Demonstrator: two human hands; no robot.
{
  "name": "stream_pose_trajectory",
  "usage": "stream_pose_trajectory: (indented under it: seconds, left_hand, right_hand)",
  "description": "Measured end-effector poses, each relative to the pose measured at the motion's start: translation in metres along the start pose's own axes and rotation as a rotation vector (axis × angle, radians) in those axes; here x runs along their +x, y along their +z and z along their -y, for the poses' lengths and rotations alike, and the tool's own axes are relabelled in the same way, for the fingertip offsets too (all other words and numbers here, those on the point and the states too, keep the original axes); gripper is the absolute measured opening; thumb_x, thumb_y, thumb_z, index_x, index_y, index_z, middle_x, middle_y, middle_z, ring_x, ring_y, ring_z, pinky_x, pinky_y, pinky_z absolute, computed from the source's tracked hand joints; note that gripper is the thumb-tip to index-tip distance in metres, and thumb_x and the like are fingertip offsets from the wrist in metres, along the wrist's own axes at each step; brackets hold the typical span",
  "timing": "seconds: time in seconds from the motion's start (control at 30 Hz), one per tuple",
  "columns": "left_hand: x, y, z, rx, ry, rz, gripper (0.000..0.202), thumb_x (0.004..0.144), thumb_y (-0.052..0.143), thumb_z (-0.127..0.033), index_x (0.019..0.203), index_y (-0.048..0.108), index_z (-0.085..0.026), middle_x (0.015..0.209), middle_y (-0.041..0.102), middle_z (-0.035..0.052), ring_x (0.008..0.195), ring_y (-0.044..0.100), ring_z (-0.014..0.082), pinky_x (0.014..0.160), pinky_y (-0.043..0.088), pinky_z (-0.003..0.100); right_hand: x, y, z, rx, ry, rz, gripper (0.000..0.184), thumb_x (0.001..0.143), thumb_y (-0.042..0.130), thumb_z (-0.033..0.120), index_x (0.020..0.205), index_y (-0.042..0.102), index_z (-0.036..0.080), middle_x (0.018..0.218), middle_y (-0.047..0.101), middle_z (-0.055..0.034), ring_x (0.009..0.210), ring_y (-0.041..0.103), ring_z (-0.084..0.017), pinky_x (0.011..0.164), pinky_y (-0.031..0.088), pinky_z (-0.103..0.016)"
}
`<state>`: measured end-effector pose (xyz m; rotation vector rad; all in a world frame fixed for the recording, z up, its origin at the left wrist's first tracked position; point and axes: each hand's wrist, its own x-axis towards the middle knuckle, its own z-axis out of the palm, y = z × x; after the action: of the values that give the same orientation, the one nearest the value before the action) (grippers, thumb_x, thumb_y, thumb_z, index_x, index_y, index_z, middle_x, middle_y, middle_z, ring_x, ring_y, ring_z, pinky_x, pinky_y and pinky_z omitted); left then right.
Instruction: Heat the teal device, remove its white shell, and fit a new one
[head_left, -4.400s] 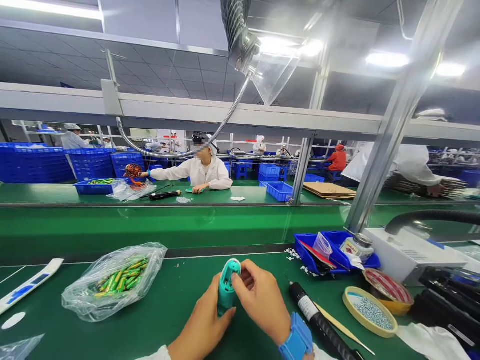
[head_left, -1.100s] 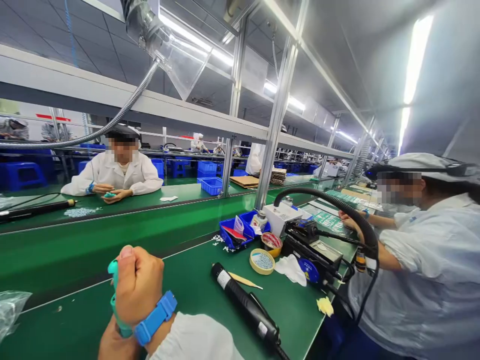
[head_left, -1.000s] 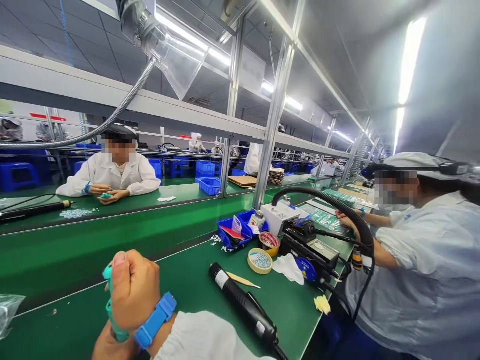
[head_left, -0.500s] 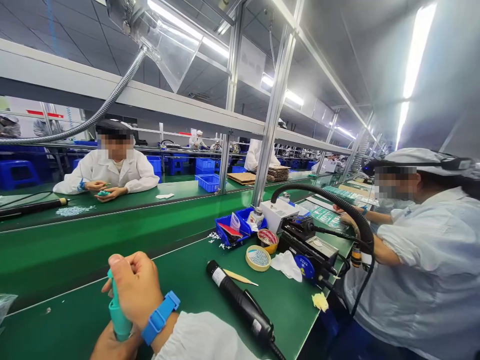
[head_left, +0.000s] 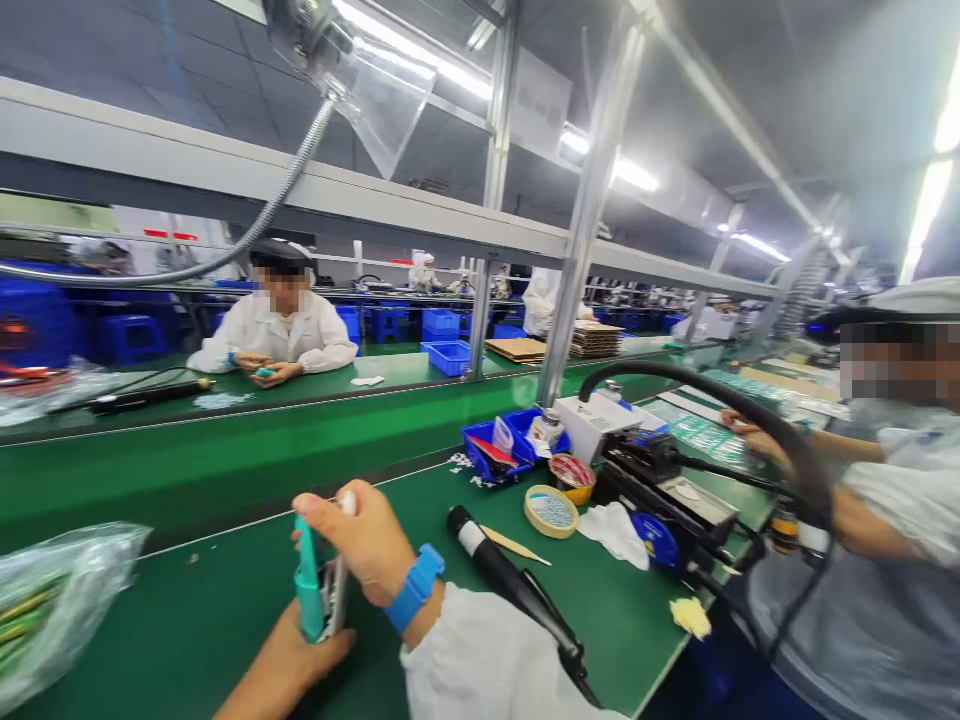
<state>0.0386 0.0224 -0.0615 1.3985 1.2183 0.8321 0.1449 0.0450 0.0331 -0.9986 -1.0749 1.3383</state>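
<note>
2 hands clamp a teal plastic housing (head_left: 307,582) together: the left hand (head_left: 289,655) supports it from below, apparently to steady it, while the right hand (head_left: 358,548) grips its top. A blue wrist strap (head_left: 415,588) circles the right wrist.

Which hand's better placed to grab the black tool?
Right, probably. The right hand sits on the side of the teal casing nearer the black tool. The left hand is farther off, low under the casing.
</note>
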Motion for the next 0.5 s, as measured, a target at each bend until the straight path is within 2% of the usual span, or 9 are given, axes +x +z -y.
stream_pose_trajectory:
  seconds: [0.1,0.23,0.33,0.4,0.5]
  left_hand:
    - [-0.007,-0.003,-0.012,0.008,0.06,0.048,0.054,0.054,0.074,-0.045,0.098,0.06,-0.017,0.08,0.064,0.0042,0.089,0.056,0.0277,0.078,0.045,0.036]
    - [-0.015,-0.013,-0.028,-0.006,0.127,0.123,0.067,0.055,0.075,-0.043,0.114,0.054,-0.017,0.1,0.062,0.006,0.101,0.05,0.0282,0.089,0.039,0.037]
    - [-0.016,-0.022,-0.032,0.023,0.133,0.141,0.067,0.057,0.074,-0.044,0.114,0.053,-0.016,0.098,0.062,0.0057,0.09,0.054,0.0253,0.083,0.041,0.035]
    - [-0.015,-0.027,-0.03,0.029,0.119,0.111,0.067,0.057,0.074,-0.046,0.113,0.053,-0.016,0.095,0.062,0.0054,0.082,0.055,0.023,0.077,0.042,0.033]
    - [-0.013,-0.033,-0.024,0.004,0.109,0.053,0.069,0.054,0.075,-0.045,0.113,0.052,-0.017,0.103,0.06,0.0062,0.088,0.055,0.0228,0.08,0.042,0.032]
  right_hand:
    - [-0.003,-0.011,0.001,-0.088,-0.066,0.03,0.049,0.055,0.07,0.058,0.055,0.04,0.019,0.048,0.041,0.0078,0.048,0.04,-0.008,0.045,0.031,-0.019]
    - [-0.002,-0.028,-0.003,-0.192,-0.14,0.008,0.05,0.065,0.061,0.06,0.049,0.042,0.017,0.047,0.035,0.0075,0.047,0.03,-0.006,0.045,0.026,-0.019]
    - [-0.002,-0.039,-0.011,-0.22,-0.137,-0.028,0.051,0.07,0.053,0.063,0.05,0.041,0.018,0.044,0.036,0.0066,0.041,0.033,-0.007,0.04,0.027,-0.021]
    - [-0.002,-0.043,-0.017,-0.221,-0.133,-0.053,0.051,0.071,0.051,0.064,0.051,0.039,0.019,0.044,0.039,0.0057,0.038,0.037,-0.008,0.037,0.03,-0.021]
    - [-0.005,-0.048,-0.021,-0.217,-0.163,-0.099,0.049,0.072,0.052,0.063,0.051,0.037,0.02,0.045,0.039,0.0056,0.038,0.039,-0.009,0.036,0.033,-0.022]
